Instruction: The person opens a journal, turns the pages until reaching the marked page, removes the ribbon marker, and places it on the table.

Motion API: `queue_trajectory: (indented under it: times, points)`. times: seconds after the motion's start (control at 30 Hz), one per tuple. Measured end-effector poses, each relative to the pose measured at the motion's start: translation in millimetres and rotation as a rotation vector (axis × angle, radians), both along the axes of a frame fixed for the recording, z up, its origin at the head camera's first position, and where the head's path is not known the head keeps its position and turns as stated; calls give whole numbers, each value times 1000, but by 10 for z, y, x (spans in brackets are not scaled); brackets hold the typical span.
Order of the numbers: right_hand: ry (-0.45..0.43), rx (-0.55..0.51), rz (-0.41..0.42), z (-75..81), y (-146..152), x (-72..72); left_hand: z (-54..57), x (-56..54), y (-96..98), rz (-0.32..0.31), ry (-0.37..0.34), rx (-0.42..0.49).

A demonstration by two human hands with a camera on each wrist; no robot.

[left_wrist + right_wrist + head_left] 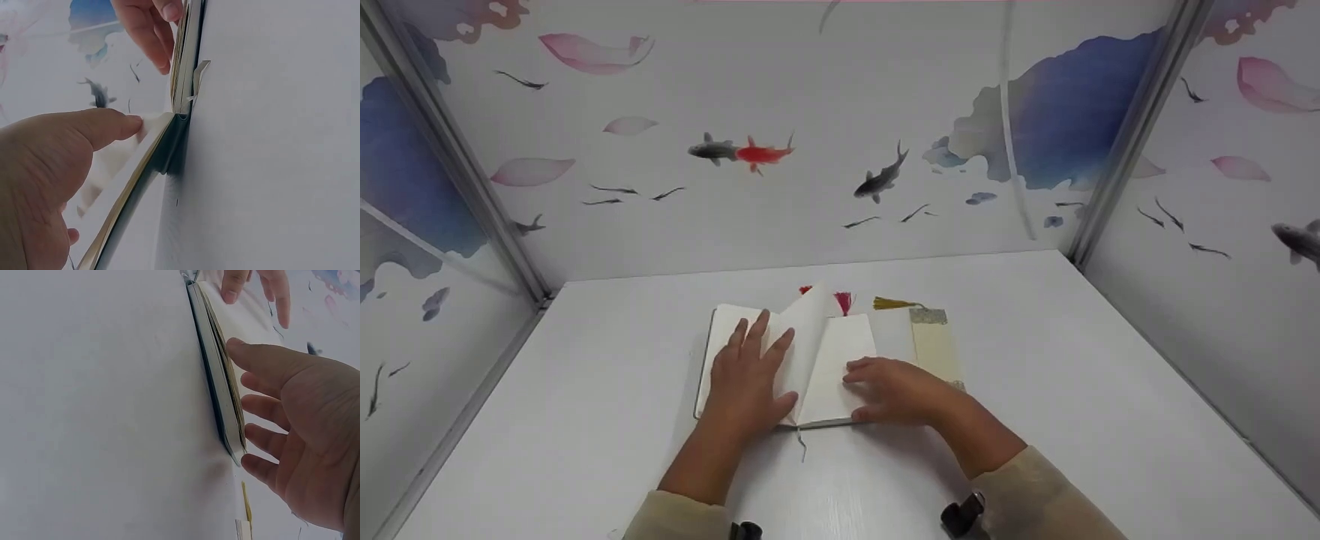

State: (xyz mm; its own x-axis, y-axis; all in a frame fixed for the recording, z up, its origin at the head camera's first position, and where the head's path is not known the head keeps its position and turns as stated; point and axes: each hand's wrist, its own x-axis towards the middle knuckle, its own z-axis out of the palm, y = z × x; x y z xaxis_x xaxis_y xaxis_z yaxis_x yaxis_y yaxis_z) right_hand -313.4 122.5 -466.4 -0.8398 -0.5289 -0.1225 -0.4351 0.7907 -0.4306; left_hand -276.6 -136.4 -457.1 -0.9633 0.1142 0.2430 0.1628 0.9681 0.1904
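The left hand lies over the left page of an open notebook, its fingers spread and the thumb reaching towards the fold. The right hand is at the right page, fingers apart and loosely bent, pinching nothing; whether every fingertip touches paper is hard to tell.

The notebook sits on the table in front of the person, with a lifted page standing up near the fold. To handle this well, I would keep the left palm light but steady so the cover does not slide, and guide the loose page from its outer edge with a flat finger. Pressing on its raised corner could crease it.

A ribbon trails from the bottom of the fold. Past the top edge is a red tassel; to the right, near the right hand, lies a pale yellow bookmark with a mustard tassel.

The table is white and smooth. A white wall behind it carries painted fish, petals and blue washes, and metal posts stand at the corners.
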Motion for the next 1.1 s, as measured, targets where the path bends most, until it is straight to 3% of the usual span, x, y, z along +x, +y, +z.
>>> queue_trajectory:
  times: [0.43,0.73,1.1]
  points:
    - [1,2,63,23,81,-6,-54,21,-10,-26,-87,50]
    - [-41,8,23,52,115,4,-66,52,-40,-31,-141,35]
    - [-46,11,19,94,140,9,-89,100,-94,-34,-280,54]
